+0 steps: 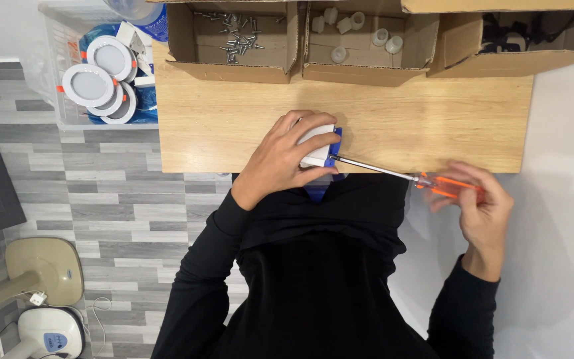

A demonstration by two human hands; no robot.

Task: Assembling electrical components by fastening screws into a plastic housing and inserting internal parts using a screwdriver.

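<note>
While our left hand (pixel 286 156) clamps a small white box (pixel 318 145) with a blue part (pixel 334 147) against the near edge of the wooden table (pixel 234 126), our right hand (pixel 478 203) grips the orange handle of a screwdriver (pixel 412 176). The tool's long axis runs right to left, tilted slightly away from us, its tip meeting the blue part on the box's right side. Nothing lies between the two hands but the bare shaft. Beyond, along the far edge, we see three open cardboard boxes: one with screws (pixel 237 36), one with white caps (pixel 357 30), one with dark parts (pixel 519 30). To the far left a clear bin (pixel 58 100) holds round white lamps (pixel 89 85). Grey plank flooring (pixel 107 199) lies left; a fan base (pixel 41 269) stands near left.
</note>
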